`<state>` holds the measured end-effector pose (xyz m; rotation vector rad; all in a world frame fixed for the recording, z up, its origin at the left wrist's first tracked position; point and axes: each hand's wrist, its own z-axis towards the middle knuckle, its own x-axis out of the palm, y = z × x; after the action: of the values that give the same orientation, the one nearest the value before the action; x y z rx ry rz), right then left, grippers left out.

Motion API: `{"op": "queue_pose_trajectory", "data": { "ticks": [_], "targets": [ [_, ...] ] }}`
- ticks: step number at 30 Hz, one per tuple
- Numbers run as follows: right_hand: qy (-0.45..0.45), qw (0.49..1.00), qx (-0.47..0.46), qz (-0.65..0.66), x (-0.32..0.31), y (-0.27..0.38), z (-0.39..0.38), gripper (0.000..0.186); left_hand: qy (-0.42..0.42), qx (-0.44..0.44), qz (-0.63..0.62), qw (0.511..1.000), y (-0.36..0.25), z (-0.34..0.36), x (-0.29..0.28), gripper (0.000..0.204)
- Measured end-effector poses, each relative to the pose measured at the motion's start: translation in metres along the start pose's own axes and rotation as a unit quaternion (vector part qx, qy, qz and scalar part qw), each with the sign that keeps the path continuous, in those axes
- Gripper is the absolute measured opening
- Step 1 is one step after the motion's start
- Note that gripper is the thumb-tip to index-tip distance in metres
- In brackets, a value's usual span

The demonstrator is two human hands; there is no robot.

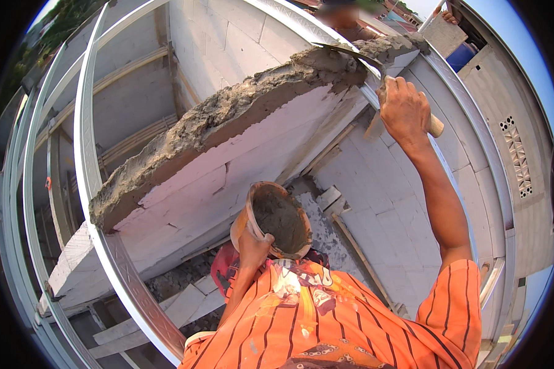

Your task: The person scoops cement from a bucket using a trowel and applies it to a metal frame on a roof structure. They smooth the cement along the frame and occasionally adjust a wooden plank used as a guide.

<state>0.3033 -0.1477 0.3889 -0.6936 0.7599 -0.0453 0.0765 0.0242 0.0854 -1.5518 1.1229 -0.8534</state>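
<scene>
Trowel (368, 59), one; bucket (240, 222), one.

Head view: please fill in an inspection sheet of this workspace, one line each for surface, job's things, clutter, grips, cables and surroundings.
Surface: pale block wall topped by a rough, uneven band of grey mortar.
Job's things: stained bucket holding wet-looking grey mix; trowel with its blade over the mortar band.
Clutter: broken block pieces and a timber strip lie below.
Grips: left hand closed on the bucket's rim; right hand closed around the trowel's handle.
Cables: nothing seen.
Surroundings: metal rails at left; another person at the top edge; vent blocks in a wall at right.
</scene>
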Motion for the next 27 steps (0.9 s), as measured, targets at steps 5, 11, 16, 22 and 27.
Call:
{"op": "queue_pose_trajectory", "data": {
  "ticks": [5, 11, 16, 22, 27],
  "targets": [
    [-0.053, 0.997, -0.042, 0.038, 0.005, 0.023, -0.011, 0.023, -0.015, 0.005, -0.02, 1.0, 0.002, -0.001, -0.003, 0.047],
    [-0.078, 0.993, -0.065, 0.059, 0.012, 0.029, -0.017, 0.024, -0.002, -0.001, -0.023, 1.0, -0.001, 0.0, -0.001, 0.048],
    [-0.068, 0.97, 0.012, 0.233, 0.018, 0.033, -0.024, 0.029, -0.018, 0.007, -0.043, 0.999, 0.004, -0.002, -0.004, 0.048],
    [0.122, 0.453, 0.335, 0.817, 0.076, 0.059, -0.055, 0.036, -0.024, 0.008, -0.012, 1.0, -0.008, -0.003, -0.006, 0.046],
    [0.165, 0.368, 0.283, 0.87, 0.103, 0.138, -0.077, 0.037, -0.024, -0.01, 0.023, 0.999, -0.015, -0.007, -0.009, 0.045]
  ]
}}
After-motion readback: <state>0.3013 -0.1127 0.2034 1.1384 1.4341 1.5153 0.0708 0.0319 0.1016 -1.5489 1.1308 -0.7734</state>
